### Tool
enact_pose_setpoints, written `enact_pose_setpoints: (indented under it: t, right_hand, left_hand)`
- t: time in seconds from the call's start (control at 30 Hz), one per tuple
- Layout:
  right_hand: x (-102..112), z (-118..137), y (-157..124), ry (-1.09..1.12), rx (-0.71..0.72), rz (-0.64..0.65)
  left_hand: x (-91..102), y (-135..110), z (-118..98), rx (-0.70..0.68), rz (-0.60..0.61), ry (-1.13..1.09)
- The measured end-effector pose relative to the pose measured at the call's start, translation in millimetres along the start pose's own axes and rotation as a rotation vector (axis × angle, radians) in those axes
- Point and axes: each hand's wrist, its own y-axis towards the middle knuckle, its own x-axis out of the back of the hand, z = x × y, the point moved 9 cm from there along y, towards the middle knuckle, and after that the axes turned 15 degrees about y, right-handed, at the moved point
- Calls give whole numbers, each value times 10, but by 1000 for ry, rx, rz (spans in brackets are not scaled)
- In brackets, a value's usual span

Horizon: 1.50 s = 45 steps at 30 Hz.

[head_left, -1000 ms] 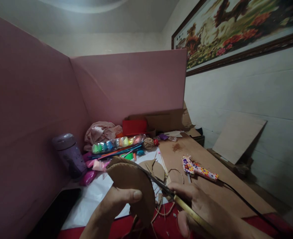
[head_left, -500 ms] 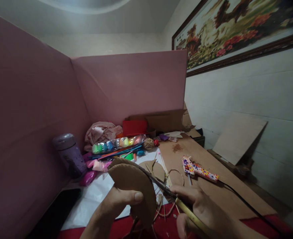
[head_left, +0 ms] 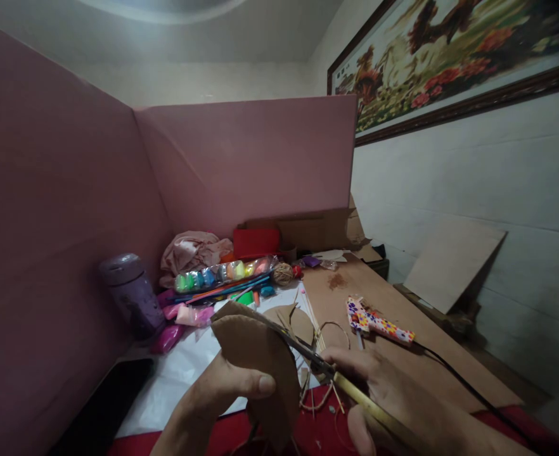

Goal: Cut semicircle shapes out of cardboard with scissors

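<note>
My left hand [head_left: 234, 386] grips a curved piece of brown cardboard [head_left: 265, 354], its thumb pressed on the near face. My right hand [head_left: 379, 386] is wrapped round the yellowish handles of a pair of scissors [head_left: 303, 348]. Their dark blades reach up and left along the cardboard's rounded edge. How wide the blades stand apart is hard to see. Behind the scissors, a round cardboard piece [head_left: 298, 323] lies on white paper, beside thin sticks and a twisted ring [head_left: 334, 335]. Bent twig-like pieces [head_left: 317, 396] lie on the red cloth below.
A flower-patterned glue gun [head_left: 379, 323] with a black cord rests on the cardboard sheet [head_left: 431, 373] at right. At left stand a purple bottle [head_left: 132, 294] and a black flat object [head_left: 103, 405]. Colourful clay packs [head_left: 222, 273] and a twine ball [head_left: 283, 273] lie further back.
The cardboard has turned slightly, and its upper left end has shifted a little right. My right thumb has moved right and down, away from the cardboard. Both hands keep their hold.
</note>
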Motion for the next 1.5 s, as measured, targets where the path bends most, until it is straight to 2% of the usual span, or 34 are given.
enact_pose_setpoints:
  t: [0.17, 0.47, 0.63, 0.8, 0.93, 1.03, 1.2, 1.5]
  right_hand:
    - [-8, -7, -1, -69, 20, 0]
    - [-83, -144, -22, 61, 12, 66]
    - [-58, -230, -52, 83, -82, 109]
    - [-24, -133, -80, 87, -161, 145]
    - [-45, -80, -59, 24, -221, 166]
    - [-66, -35, -30, -28, -183, 183]
    - [-23, -28, -20, -117, -113, 129]
    - [-41, -137, -33, -102, -29, 60]
  left_hand:
    - [-56, 12, 2, -14, 76, 37]
    - [-120, 15, -58, -11, 125, 43]
    - [-150, 22, -63, -7, 164, 33]
    - [-206, 18, -91, -46, 228, -1]
    - [-208, 15, -74, -30, 224, -4]
    - [-216, 5, -63, -15, 237, -8]
    - [-213, 6, -77, -22, 235, -33]
    - [-248, 18, -86, -2, 244, 55]
